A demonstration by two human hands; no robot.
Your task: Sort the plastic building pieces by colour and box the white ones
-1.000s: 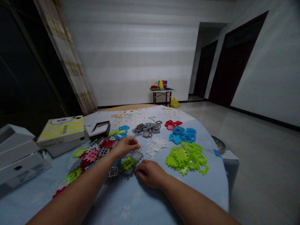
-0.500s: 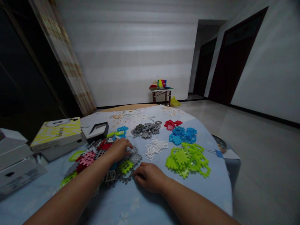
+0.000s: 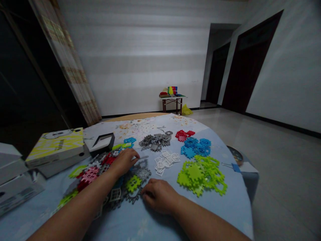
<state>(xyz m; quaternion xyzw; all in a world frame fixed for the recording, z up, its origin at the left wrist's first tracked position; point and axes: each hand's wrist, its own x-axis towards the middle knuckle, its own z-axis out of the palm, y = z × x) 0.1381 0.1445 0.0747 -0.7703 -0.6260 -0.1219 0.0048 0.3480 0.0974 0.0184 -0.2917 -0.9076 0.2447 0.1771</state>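
My left hand (image 3: 126, 161) reaches over a mixed heap of gear-edged plastic building pieces (image 3: 91, 174). Its thumb and fingers are closed on a thin grey building piece (image 3: 143, 157), seen nearly edge-on. My right hand (image 3: 160, 195) rests on the cloth with curled fingers, and I see nothing in them. Close beside its fingertips lie a dark grey toothed frame (image 3: 133, 196) and a lime green piece (image 3: 133, 183). Whether those fingertips touch the frame, I cannot tell. Part of the heap is hidden under my left forearm.
Sorted piles lie beyond and to the right: grey (image 3: 155, 141), white windows (image 3: 166, 161), red (image 3: 184, 135), blue (image 3: 196, 146) and lime green (image 3: 202, 174). A yellow box (image 3: 56, 147), a white carton (image 3: 17, 180) and a small black tray (image 3: 102, 144) stand left.
A thin grey piece now sticks out from my left fingers, lifted off the heap. My right hand has stayed nearly still, and the view has shifted slightly.
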